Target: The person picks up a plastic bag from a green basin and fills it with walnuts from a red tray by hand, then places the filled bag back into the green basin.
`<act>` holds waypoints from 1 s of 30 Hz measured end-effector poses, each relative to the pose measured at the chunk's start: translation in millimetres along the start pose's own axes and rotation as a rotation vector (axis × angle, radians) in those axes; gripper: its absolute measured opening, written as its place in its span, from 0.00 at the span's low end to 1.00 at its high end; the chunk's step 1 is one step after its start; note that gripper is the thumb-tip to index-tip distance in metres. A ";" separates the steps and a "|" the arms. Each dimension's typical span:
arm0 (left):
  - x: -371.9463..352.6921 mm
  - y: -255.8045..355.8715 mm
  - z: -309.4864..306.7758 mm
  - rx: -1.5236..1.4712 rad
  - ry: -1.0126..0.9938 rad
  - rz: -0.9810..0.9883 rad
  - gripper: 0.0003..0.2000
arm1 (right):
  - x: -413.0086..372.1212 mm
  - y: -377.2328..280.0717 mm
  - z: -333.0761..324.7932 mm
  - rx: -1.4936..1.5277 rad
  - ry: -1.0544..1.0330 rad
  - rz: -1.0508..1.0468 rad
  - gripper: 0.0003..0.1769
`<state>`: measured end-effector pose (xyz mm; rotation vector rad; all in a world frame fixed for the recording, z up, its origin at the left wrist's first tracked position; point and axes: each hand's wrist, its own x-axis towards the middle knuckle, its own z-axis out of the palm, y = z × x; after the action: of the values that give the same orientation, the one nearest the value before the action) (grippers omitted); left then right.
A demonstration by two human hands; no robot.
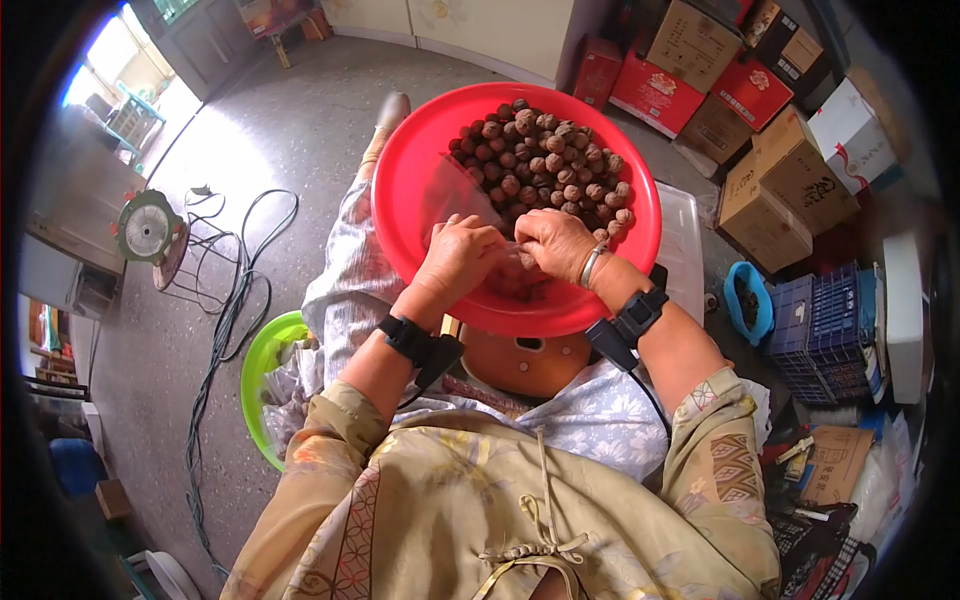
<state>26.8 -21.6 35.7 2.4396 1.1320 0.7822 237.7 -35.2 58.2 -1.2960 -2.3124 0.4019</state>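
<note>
A wide red basin (410,215) holds a heap of brown walnuts (555,145), piled toward its far right side. Over the near part of the basin, my left hand (462,255) and my right hand (556,243) are close together, fingers pinched on a thin clear plastic bag (450,190). Part of the bag spreads up and left over the basin floor and the edge of the heap. Brownish shapes show through the plastic just below my fingers. A bracelet and dark straps circle my wrists.
A green tub (258,375) with crumpled plastic bags (290,385) stands at my left. Cables (235,300) run over the floor near a small fan (145,228). Cardboard boxes (790,175), a blue basin (742,300) and a dark blue crate (815,335) crowd the right side.
</note>
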 end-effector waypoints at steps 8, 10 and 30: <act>0.9 -9.7 4.9 -0.072 -0.027 -0.036 0.05 | 2.0 -1.6 3.1 -0.008 -0.010 0.085 0.04; 1.2 -10.3 4.0 -0.127 -0.032 -0.060 0.06 | 2.8 -2.3 1.2 0.027 -0.016 0.093 0.04; -41.7 -14.6 -110.2 -0.693 0.513 -0.161 0.06 | -23.9 -22.2 -89.3 0.180 0.165 0.257 0.06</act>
<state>-70.9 -36.9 101.3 1.5978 0.9712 1.4993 279.0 -64.4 138.7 -1.4791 -1.9340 0.5514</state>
